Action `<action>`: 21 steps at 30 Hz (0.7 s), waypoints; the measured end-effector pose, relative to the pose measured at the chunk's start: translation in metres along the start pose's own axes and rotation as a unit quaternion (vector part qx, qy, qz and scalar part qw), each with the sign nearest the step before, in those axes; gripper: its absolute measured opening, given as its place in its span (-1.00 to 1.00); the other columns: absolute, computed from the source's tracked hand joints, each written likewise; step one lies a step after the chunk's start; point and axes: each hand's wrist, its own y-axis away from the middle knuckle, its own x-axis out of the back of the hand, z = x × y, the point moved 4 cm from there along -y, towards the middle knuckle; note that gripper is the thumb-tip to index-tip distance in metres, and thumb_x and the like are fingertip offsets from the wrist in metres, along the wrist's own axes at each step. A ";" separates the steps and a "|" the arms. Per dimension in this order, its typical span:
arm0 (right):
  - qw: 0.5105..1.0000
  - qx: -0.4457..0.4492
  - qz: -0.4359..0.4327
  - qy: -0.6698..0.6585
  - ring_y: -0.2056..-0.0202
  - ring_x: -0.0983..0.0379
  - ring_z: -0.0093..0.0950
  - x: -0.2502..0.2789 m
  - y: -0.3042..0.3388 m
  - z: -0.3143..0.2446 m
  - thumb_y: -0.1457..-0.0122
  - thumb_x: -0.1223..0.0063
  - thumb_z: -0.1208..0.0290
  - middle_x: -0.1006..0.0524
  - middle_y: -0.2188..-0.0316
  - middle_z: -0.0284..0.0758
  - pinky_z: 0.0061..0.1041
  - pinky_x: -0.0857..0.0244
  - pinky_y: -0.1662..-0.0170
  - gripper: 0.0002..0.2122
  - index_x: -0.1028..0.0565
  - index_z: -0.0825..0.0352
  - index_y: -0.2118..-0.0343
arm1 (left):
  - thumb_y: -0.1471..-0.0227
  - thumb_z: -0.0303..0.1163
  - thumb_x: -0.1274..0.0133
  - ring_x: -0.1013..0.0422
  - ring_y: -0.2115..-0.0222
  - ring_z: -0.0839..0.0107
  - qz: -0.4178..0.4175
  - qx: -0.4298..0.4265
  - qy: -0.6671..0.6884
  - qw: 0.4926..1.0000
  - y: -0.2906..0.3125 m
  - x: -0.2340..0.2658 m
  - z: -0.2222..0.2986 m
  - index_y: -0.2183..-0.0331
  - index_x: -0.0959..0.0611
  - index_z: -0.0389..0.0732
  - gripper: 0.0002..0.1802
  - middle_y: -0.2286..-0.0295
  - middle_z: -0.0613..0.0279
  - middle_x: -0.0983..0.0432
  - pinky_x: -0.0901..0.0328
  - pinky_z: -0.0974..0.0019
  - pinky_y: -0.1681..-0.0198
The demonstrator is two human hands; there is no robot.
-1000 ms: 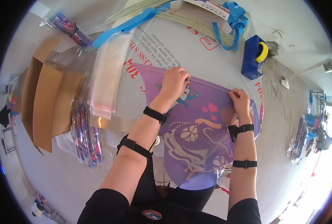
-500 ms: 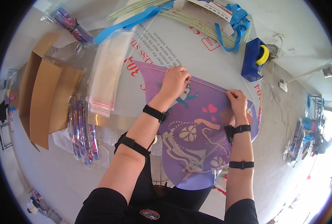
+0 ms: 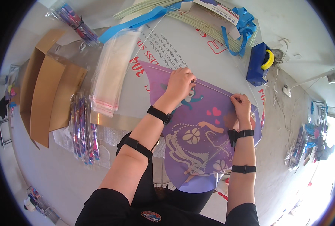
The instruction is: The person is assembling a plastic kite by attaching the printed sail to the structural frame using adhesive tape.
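A purple printed kite sheet lies partly on the table and hangs over its near edge toward my lap. It shows a white-patterned dress, pink hearts and a teal figure. Along its far edge runs a thin pale rod. My left hand is closed over the rod near its middle, fingers curled and pressed to the sheet. Farther right, my right hand pinches the rod near its right end, thumb against fingers. The fingertips of both hands partly hide what they grip.
Clear plastic sleeves lie left on the table. At the back are pale thin sticks, blue ribbon and a white box. A blue tape dispenser stands right. Left are a cardboard box and wrapped bundles.
The view has shifted slightly, so the table things sit a little farther right. Both hands keep their hold along the rod, with hardly any movement against the sheet.
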 end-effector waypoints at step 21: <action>1.000 0.001 0.003 0.013 0.42 -0.37 -0.40 -0.001 0.001 -0.002 0.07 -0.23 0.33 -0.42 0.58 -0.35 -0.44 -0.24 0.31 -0.90 -0.63 0.20 0.48 | 0.24 -0.46 -0.24 -0.38 0.30 0.30 0.010 -0.009 0.004 1.000 0.000 -0.001 0.000 0.50 -0.63 -0.14 -0.87 0.43 0.33 -0.44 -0.22 0.20 0.18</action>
